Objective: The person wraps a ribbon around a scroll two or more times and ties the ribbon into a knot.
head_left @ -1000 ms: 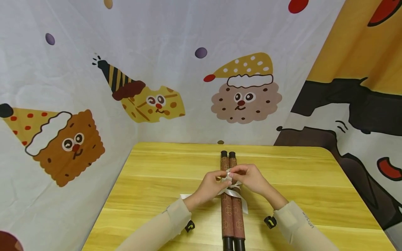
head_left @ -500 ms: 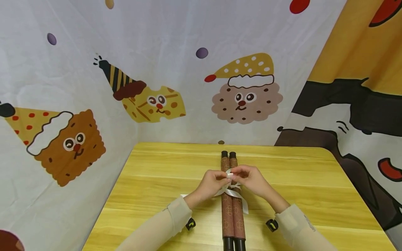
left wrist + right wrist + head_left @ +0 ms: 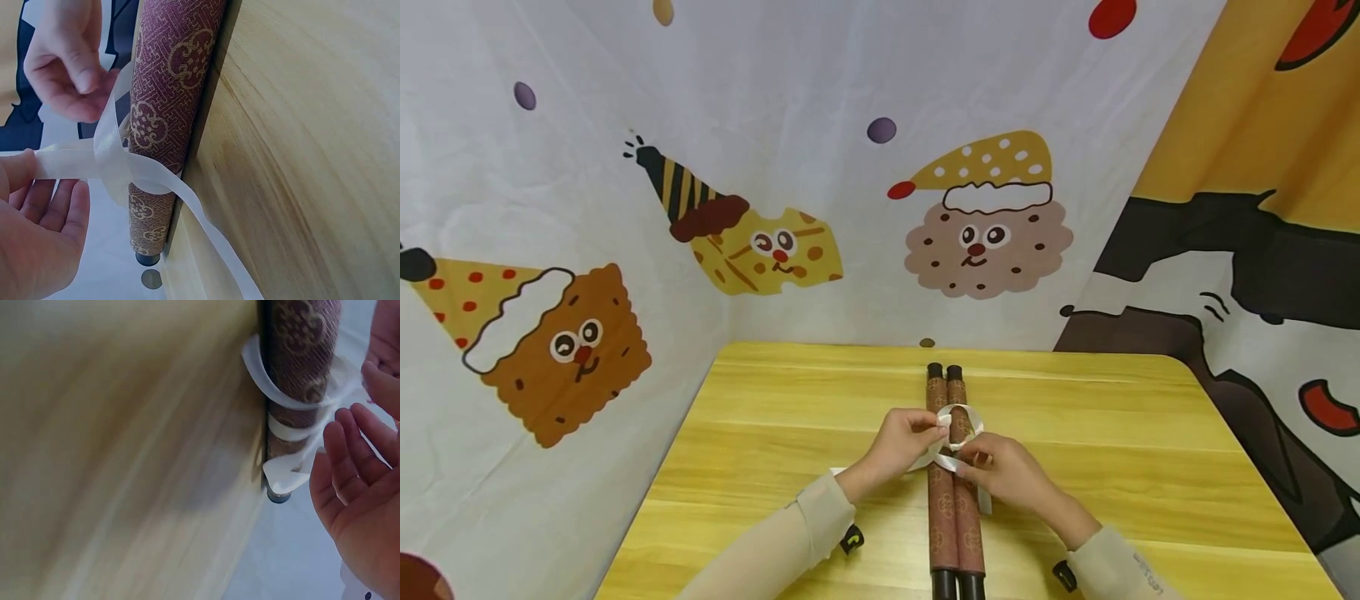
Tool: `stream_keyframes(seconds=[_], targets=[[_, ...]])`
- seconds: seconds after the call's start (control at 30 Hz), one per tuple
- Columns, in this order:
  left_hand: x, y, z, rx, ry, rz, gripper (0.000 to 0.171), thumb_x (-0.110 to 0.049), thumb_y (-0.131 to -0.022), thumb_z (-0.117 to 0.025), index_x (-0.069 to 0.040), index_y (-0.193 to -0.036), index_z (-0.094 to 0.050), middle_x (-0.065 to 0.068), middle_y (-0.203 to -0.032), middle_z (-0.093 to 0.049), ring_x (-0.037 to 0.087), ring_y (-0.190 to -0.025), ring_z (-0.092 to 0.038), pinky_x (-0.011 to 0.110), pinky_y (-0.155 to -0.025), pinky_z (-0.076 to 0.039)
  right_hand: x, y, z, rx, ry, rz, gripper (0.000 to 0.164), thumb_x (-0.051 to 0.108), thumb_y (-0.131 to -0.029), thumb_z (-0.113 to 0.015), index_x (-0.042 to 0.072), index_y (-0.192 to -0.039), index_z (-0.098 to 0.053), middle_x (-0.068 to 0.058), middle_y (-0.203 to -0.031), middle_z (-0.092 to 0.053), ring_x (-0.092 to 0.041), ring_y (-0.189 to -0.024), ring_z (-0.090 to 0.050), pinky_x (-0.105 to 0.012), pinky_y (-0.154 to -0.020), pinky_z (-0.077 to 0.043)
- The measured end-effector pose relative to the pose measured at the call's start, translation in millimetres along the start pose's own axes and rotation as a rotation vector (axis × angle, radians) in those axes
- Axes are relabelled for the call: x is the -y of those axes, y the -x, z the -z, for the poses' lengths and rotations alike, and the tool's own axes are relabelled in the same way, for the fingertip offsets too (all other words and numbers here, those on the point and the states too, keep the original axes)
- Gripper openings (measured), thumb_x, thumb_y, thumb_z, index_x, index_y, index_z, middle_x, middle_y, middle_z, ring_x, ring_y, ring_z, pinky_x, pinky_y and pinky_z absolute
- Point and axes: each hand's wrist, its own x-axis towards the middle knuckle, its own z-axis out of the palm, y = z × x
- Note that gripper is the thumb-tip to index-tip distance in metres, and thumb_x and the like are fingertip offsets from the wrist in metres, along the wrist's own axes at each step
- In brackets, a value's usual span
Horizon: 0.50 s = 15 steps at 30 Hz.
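Note:
Two rolled scrolls [image 3: 945, 508] in reddish-brown brocade with black end knobs lie side by side, pointing away from me. A white ribbon [image 3: 149, 172] wraps around them, with a round loop standing up above the crossing. My left hand [image 3: 904, 442] pinches one ribbon length between thumb and fingers, left of the scrolls; this grip shows in the left wrist view. My right hand [image 3: 1011, 473] is over the right scroll, its bent fingertips touching the ribbon beside the crossing. In the right wrist view its fingers [image 3: 350, 456] are loosely curved, with ribbon behind them.
The scrolls lie on a yellow wood-grain table [image 3: 775, 400]. A white cloth backdrop [image 3: 820, 83] printed with cartoon biscuits and cheese hangs behind and at the left. A ribbon tail [image 3: 215, 234] trails leftward over the tabletop.
My right hand has left the spot where both hands met on the ribbon and moved down and right. A wide ribbon loop now shows. My left hand has barely moved.

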Motion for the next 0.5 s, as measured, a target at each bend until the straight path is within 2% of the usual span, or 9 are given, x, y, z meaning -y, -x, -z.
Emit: stream_keyframes(seconds=[0.07,0.17,0.2,0.3,0.4,0.43,0.5], targets=[[-0.1,0.2,-0.1,-0.001,0.013,0.009,0.017,-0.017,-0.086,-0.069,-0.002,-0.093,-0.072,-0.002,-0.087,-0.072,0.01,-0.078,-0.064,0.036,-0.062,-0.057,-1,2,-3,0.007,0.066,0.027,0.017,0.028,-0.08,-0.075,0.023,-0.095,-0.072,0.013,-0.082,-0.061,-0.003,-0.069,-0.053,-0.025,-0.057,-0.049],[-14.6,5.6,1.4,-0.01,0.04,0.017,0.013,-0.012,-0.086,-0.068,-0.001,-0.092,-0.072,0.007,-0.089,-0.072,0.019,-0.079,-0.065,0.049,-0.065,-0.056,-3,4,-7,0.004,0.136,0.07,0.019,0.026,-0.08,-0.074,0.02,-0.098,-0.073,0.013,-0.084,-0.063,-0.001,-0.07,-0.053,-0.025,-0.06,-0.05],[-19.5,7.4,2.2,-0.012,0.044,0.019,0.012,-0.01,-0.086,-0.067,0.0,-0.092,-0.072,0.009,-0.089,-0.072,0.021,-0.079,-0.065,0.05,-0.065,-0.056,-4,4,-7,0.002,0.139,0.079,0.018,0.024,-0.08,-0.074,0.02,-0.097,-0.073,0.012,-0.085,-0.064,0.0,-0.071,-0.053,-0.026,-0.061,-0.051],[-34.2,13.0,4.9,-0.016,0.055,0.025,0.01,-0.006,-0.087,-0.066,0.0,-0.091,-0.071,0.018,-0.089,-0.071,0.027,-0.069,-0.062,0.037,-0.054,-0.055,-4,5,-8,-0.006,0.141,0.112,0.014,0.019,-0.08,-0.074,0.02,-0.095,-0.074,0.011,-0.088,-0.066,-0.002,-0.075,-0.055,-0.028,-0.065,-0.053],[-34.7,13.0,5.7,-0.014,0.045,0.034,0.011,-0.007,-0.087,-0.065,0.001,-0.092,-0.071,0.018,-0.088,-0.071,0.022,-0.059,-0.055,0.019,-0.047,-0.043,-6,7,-7,-0.013,0.129,0.12,0.012,0.017,-0.08,-0.074,0.021,-0.091,-0.074,0.011,-0.088,-0.066,-0.002,-0.077,-0.055,-0.028,-0.065,-0.053],[-34.5,13.1,5.8,-0.016,0.046,0.037,0.011,-0.007,-0.087,-0.065,0.001,-0.092,-0.071,0.018,-0.087,-0.071,0.02,-0.056,-0.052,0.017,-0.045,-0.039,-6,7,-7,-0.016,0.128,0.12,0.011,0.017,-0.079,-0.074,0.021,-0.089,-0.073,0.011,-0.087,-0.066,-0.002,-0.077,-0.055,-0.028,-0.064,-0.053],[-34.8,13.0,5.8,-0.02,0.044,0.036,0.013,-0.007,-0.087,-0.065,0.003,-0.092,-0.071,0.019,-0.086,-0.071,0.017,-0.054,-0.051,0.015,-0.045,-0.039,-7,9,-5,-0.024,0.123,0.105,0.009,0.016,-0.079,-0.075,0.021,-0.086,-0.072,0.011,-0.086,-0.065,-0.002,-0.077,-0.055,-0.028,-0.065,-0.053]])
